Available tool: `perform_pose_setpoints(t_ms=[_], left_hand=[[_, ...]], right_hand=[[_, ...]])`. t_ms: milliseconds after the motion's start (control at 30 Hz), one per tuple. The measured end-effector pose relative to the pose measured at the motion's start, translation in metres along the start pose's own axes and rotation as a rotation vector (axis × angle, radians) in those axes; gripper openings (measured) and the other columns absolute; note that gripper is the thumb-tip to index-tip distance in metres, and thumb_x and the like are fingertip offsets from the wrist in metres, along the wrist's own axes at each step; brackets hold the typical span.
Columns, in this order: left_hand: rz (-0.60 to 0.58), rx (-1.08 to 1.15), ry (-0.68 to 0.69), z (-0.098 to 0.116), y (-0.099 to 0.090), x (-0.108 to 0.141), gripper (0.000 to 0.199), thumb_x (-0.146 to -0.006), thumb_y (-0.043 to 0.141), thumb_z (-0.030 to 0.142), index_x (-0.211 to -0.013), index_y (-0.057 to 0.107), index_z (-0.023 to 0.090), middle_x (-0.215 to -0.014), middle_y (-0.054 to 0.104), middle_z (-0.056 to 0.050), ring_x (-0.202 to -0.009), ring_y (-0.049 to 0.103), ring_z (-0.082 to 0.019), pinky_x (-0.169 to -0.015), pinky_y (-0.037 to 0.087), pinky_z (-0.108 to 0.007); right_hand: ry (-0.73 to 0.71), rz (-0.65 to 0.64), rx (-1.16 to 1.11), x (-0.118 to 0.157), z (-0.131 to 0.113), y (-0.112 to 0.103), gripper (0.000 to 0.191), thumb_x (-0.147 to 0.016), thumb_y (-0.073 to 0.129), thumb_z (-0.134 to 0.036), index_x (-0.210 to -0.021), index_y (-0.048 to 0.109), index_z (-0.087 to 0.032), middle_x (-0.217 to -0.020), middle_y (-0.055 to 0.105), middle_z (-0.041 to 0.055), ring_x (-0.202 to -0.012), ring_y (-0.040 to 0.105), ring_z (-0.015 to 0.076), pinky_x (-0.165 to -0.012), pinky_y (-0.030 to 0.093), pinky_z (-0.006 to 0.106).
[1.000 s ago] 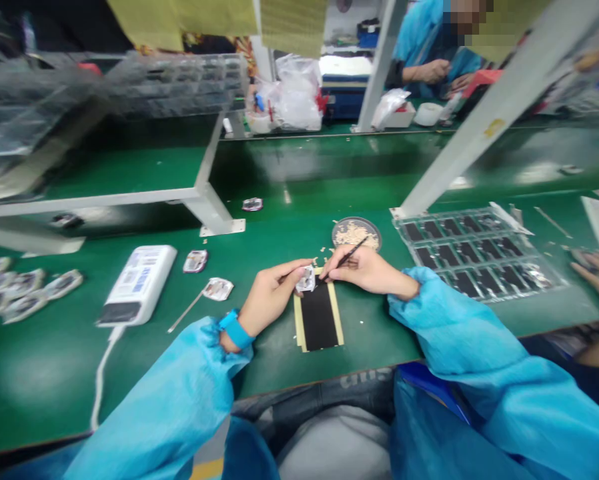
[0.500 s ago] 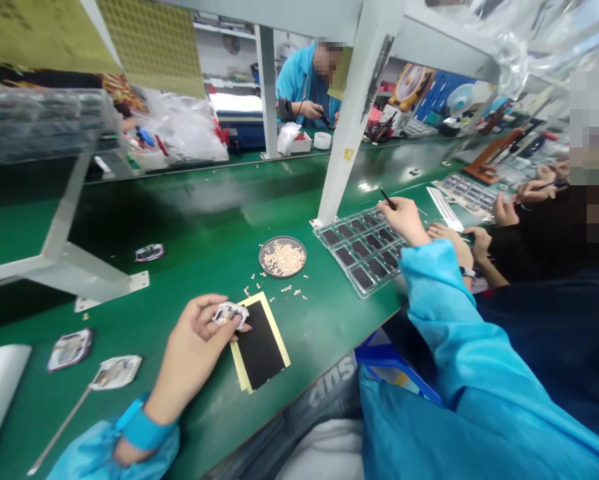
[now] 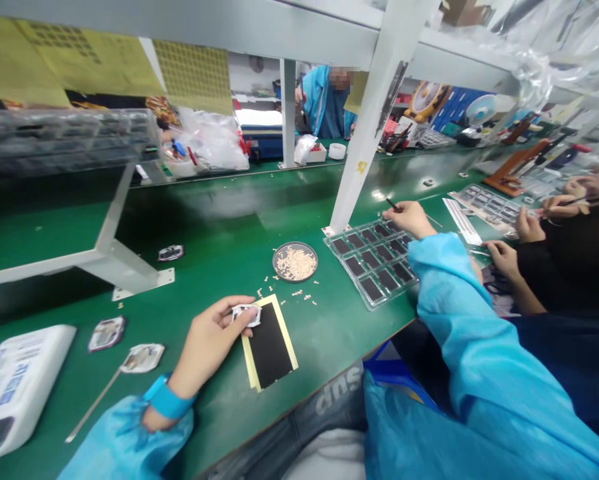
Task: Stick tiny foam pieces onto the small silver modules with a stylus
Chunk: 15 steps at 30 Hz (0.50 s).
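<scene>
Blue sleeves now reach in two directions: the right hand (image 3: 409, 220) has gone across from the sheet to the far corner of a clear plastic tray (image 3: 348, 274) of black rectangular pads, leaving the left hand (image 3: 207, 353) alone at the sheet. The two hands now stand well apart, and the work at the sheet is left to one hand.

The left thumb and fingers (image 3: 227, 307) are pinched narrow on a small foil-faced piece (image 3: 244, 315), which is crumpled at the edges, with a printed surface too small to read. It sits at the fingertips, just over the top end of a black sheet with yellow edging (image 3: 269, 350), and seems to touch it or nearly so.

The right fingers are closed narrow around a slim dark tool (image 3: 392, 204), its tip pointing out past them. Just beyond the left fingertips lies a round dish (image 3: 295, 243) heaped with pale crumbs — more crumbs are strewn between it and the sheet. Behind the left hand lie two foil pieces (image 3: 142, 358).
</scene>
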<state>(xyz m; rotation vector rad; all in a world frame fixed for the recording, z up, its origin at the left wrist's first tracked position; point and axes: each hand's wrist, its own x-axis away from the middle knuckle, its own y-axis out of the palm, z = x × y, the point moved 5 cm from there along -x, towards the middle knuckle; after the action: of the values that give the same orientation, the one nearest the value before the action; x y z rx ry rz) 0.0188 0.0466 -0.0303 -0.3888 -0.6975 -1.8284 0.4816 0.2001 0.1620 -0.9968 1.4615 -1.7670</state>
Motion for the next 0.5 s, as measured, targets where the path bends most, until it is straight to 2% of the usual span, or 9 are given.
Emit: perform_pose_setpoints(t_ms=[67,133,233,300,400,500], left_hand=[[-0.005,-0.015,-0.004,0.0,0.001,0.001,0.051,-0.076,0.077,0.052,-0.109,0.068,0.014,-0.087,0.072,-0.007,-0.063,0.064,-0.012,-0.06,0.053,-0.021],[-0.006,-0.027,-0.005,0.0,0.0,0.002,0.047,-0.077,0.076,0.052,-0.104,0.069,0.014,-0.081,0.07,-0.005,-0.057,0.06,-0.009,-0.056,0.049,-0.019],[-0.005,0.028,0.001,0.0,-0.002,0.005,0.042,-0.079,0.075,0.05,-0.098,0.067,0.014,-0.077,0.068,-0.003,-0.053,0.058,-0.008,-0.053,0.046,-0.019],[0.006,0.096,-0.006,-0.001,-0.003,0.006,0.041,-0.08,0.074,0.05,-0.097,0.067,0.013,-0.079,0.069,-0.004,-0.053,0.059,-0.009,-0.048,0.042,-0.018],[0.039,0.172,-0.016,-0.002,-0.004,0.007,0.043,-0.084,0.069,0.051,-0.101,0.067,0.012,-0.071,0.067,-0.005,-0.05,0.057,-0.01,-0.042,0.032,-0.017],[0.06,0.222,0.023,0.0,-0.006,0.006,0.044,-0.089,0.062,0.05,-0.109,0.069,0.011,-0.071,0.068,-0.007,-0.055,0.06,-0.012,-0.045,0.034,-0.019]], right_hand=[[-0.128,-0.045,-0.146,0.026,-0.038,0.005,0.037,-0.088,0.064,-0.048,-0.106,0.073,-0.017,-0.096,0.073,0.0069,-0.084,0.067,0.016,-0.076,0.05,0.026],[-0.285,-0.153,-0.457,0.059,-0.084,0.016,0.038,-0.083,0.07,-0.049,-0.098,0.074,-0.014,-0.091,0.074,0.0081,-0.079,0.068,0.0165,-0.074,0.052,0.028],[-0.428,-0.386,-0.725,0.113,-0.149,0.041,0.035,-0.077,0.077,-0.045,-0.09,0.07,-0.013,-0.082,0.074,0.0071,-0.076,0.07,0.017,-0.073,0.055,0.03],[-0.479,-0.556,-0.829,0.145,-0.183,0.059,0.032,-0.078,0.078,-0.043,-0.089,0.066,-0.015,-0.08,0.074,0.0061,-0.075,0.07,0.0164,-0.071,0.056,0.029],[-0.518,-0.784,-0.954,0.187,-0.215,0.087,0.032,-0.08,0.076,-0.043,-0.09,0.063,-0.016,-0.081,0.074,0.0052,-0.076,0.071,0.016,-0.071,0.057,0.029],[-0.488,-0.934,-1.005,0.218,-0.224,0.113,0.032,-0.082,0.075,-0.044,-0.086,0.063,-0.015,-0.08,0.074,0.005,-0.075,0.07,0.0157,-0.072,0.056,0.028]])
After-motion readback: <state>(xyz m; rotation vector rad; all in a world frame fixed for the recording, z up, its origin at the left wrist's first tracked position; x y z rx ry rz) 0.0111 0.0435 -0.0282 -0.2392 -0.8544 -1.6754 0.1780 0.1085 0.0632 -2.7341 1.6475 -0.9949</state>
